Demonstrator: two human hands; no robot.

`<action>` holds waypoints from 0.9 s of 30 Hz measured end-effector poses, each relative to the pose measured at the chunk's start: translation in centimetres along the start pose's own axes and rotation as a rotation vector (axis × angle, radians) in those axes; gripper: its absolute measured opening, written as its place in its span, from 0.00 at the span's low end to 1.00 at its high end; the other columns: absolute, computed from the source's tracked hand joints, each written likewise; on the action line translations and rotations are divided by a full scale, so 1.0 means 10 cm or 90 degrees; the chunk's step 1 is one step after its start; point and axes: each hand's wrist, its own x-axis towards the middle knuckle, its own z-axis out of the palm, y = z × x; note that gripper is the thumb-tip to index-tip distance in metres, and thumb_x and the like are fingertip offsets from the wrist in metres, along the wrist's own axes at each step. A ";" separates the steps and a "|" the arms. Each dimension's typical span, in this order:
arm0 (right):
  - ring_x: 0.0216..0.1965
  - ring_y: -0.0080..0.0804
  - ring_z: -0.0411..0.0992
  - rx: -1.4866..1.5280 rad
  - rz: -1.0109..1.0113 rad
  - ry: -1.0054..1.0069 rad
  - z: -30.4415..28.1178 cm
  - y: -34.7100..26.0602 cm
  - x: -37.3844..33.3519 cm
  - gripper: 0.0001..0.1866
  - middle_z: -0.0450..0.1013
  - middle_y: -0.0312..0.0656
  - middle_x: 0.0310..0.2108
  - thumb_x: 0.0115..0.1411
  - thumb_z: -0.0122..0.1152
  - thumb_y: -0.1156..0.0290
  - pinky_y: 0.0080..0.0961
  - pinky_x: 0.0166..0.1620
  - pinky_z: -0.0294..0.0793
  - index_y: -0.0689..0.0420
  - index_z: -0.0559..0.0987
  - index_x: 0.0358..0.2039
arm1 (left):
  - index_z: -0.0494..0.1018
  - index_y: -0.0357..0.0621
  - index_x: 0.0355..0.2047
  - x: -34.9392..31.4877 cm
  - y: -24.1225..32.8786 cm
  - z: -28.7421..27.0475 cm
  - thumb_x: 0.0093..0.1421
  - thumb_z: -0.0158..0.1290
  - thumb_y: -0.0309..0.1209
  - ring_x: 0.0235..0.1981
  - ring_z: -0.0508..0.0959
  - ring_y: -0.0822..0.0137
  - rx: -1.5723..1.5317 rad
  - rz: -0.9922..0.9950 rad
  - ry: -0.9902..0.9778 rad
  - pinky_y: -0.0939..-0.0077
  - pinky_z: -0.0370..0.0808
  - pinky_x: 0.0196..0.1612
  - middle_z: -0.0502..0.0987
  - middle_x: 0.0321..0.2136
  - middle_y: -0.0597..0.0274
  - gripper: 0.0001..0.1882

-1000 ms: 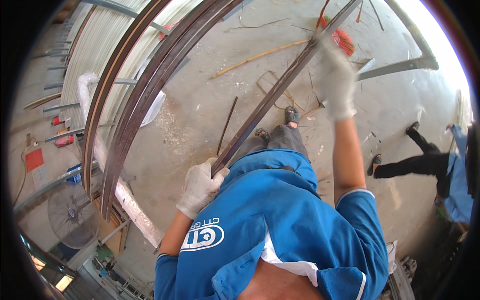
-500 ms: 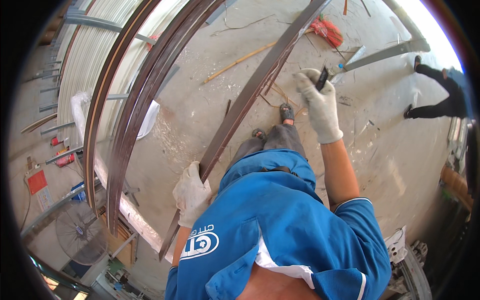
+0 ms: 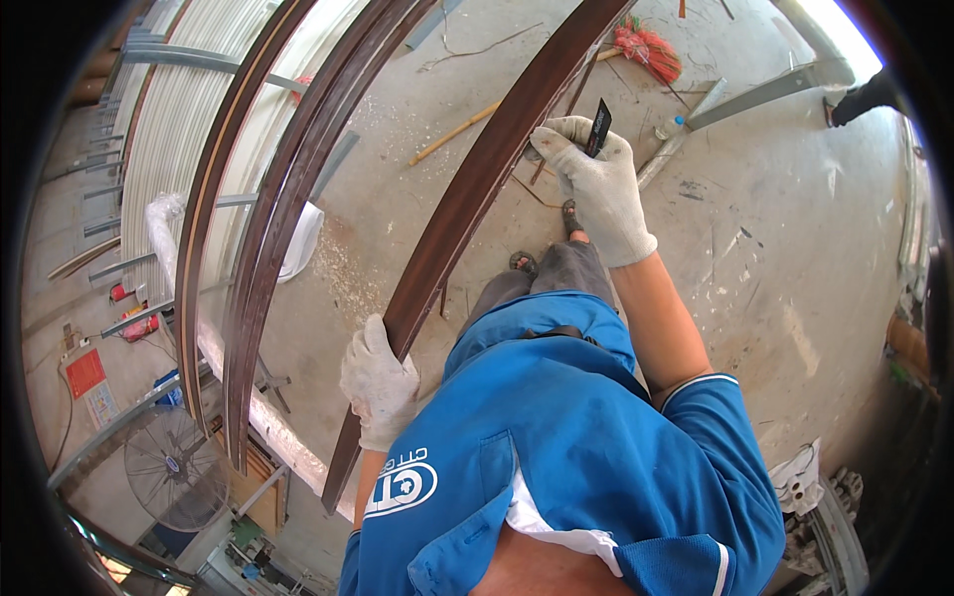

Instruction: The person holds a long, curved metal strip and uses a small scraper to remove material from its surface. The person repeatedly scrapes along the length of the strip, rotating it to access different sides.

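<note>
A long dark brown profile strip [image 3: 487, 164] runs slantwise from the upper middle down to my left side, its broad face showing. My gloved left hand [image 3: 380, 382] is closed round its near part. My gloved right hand [image 3: 596, 184] is beside the strip's right edge farther out, with the fingertips close to that edge; whether they touch it I cannot tell. From this fist sticks up a flat black tool [image 3: 599, 129] with a slanted end, which looks like a utility knife. Its lower part is hidden in the glove.
More long brown strips [image 3: 283, 189] stretch along my left, near a metal rack with stacked pale panels [image 3: 189, 109]. A floor fan [image 3: 176, 465] stands at lower left. A red-bristled broom [image 3: 648, 52] lies ahead, near a plastic bottle [image 3: 670, 127] and a metal bar [image 3: 750, 96].
My right hand has moved left, up to the strip, with the black tool. The strip has turned to show its broad face. At right, another person has mostly left the view.
</note>
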 end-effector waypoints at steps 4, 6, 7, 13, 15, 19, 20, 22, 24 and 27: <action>0.21 0.07 0.62 -0.018 -0.001 0.000 -0.01 0.00 0.01 0.08 0.79 0.31 0.27 0.64 0.65 0.71 0.11 0.23 0.57 0.61 0.84 0.40 | 0.67 0.43 0.58 -0.01 0.00 0.03 0.54 0.59 0.28 0.46 0.77 0.43 0.000 0.004 -0.010 0.50 0.74 0.49 0.76 0.43 0.47 0.29; 0.21 0.07 0.61 -0.025 -0.011 0.001 -0.02 0.00 0.00 0.08 0.79 0.30 0.27 0.65 0.64 0.71 0.10 0.23 0.57 0.61 0.84 0.40 | 0.67 0.42 0.55 0.00 0.01 0.04 0.55 0.56 0.29 0.43 0.78 0.44 -0.001 0.038 0.028 0.50 0.75 0.47 0.76 0.40 0.46 0.26; 0.21 0.08 0.62 -0.028 -0.004 0.000 -0.02 0.00 0.00 0.07 0.79 0.31 0.27 0.64 0.64 0.71 0.11 0.24 0.59 0.61 0.84 0.39 | 0.67 0.42 0.57 0.00 0.01 0.05 0.54 0.57 0.28 0.45 0.78 0.44 0.005 0.029 0.017 0.50 0.74 0.48 0.76 0.42 0.46 0.28; 0.28 0.15 0.70 -0.070 -0.020 -0.015 -0.06 -0.07 0.02 0.06 0.78 0.34 0.27 0.63 0.64 0.73 0.17 0.33 0.69 0.63 0.83 0.35 | 0.65 0.41 0.60 0.01 -0.01 0.08 0.51 0.61 0.28 0.49 0.75 0.42 0.022 -0.007 0.007 0.49 0.73 0.52 0.74 0.46 0.45 0.34; 0.29 0.16 0.72 -0.079 -0.012 -0.012 -0.08 -0.08 0.05 0.06 0.78 0.34 0.26 0.60 0.65 0.74 0.18 0.36 0.72 0.64 0.84 0.35 | 0.65 0.41 0.60 0.00 -0.02 0.10 0.51 0.62 0.28 0.49 0.75 0.41 0.025 -0.001 0.027 0.49 0.72 0.52 0.74 0.46 0.44 0.35; 0.28 0.16 0.70 -0.077 -0.028 -0.011 -0.08 -0.02 0.10 0.06 0.77 0.33 0.25 0.58 0.64 0.74 0.19 0.35 0.72 0.64 0.82 0.31 | 0.66 0.40 0.56 0.01 -0.04 0.14 0.56 0.59 0.27 0.41 0.76 0.41 0.029 0.073 0.129 0.47 0.73 0.46 0.74 0.39 0.45 0.27; 0.28 0.16 0.70 -0.070 -0.035 -0.006 -0.08 0.00 0.11 0.06 0.77 0.33 0.24 0.58 0.64 0.74 0.19 0.35 0.72 0.64 0.81 0.30 | 0.66 0.40 0.56 0.02 -0.04 0.15 0.56 0.59 0.27 0.42 0.76 0.41 0.034 0.072 0.135 0.47 0.73 0.46 0.74 0.39 0.45 0.27; 0.28 0.17 0.70 -0.096 -0.050 0.006 -0.08 0.07 0.14 0.06 0.76 0.34 0.24 0.57 0.63 0.74 0.19 0.35 0.72 0.64 0.81 0.29 | 0.66 0.40 0.56 0.04 -0.04 0.16 0.56 0.59 0.27 0.42 0.76 0.41 0.034 0.075 0.146 0.47 0.72 0.47 0.74 0.39 0.45 0.27; 0.27 0.18 0.70 -0.160 -0.068 0.020 -0.08 0.12 0.16 0.06 0.76 0.34 0.23 0.56 0.63 0.74 0.20 0.35 0.73 0.64 0.81 0.29 | 0.66 0.40 0.56 0.06 -0.05 0.15 0.56 0.59 0.27 0.42 0.75 0.41 0.023 0.079 0.150 0.47 0.72 0.47 0.74 0.39 0.45 0.27; 0.27 0.19 0.70 -0.217 -0.093 0.035 -0.10 0.18 0.16 0.05 0.76 0.36 0.23 0.55 0.63 0.74 0.21 0.35 0.74 0.63 0.81 0.29 | 0.67 0.40 0.55 0.05 -0.05 0.10 0.55 0.58 0.26 0.44 0.75 0.41 0.004 0.071 0.130 0.46 0.71 0.49 0.74 0.40 0.44 0.27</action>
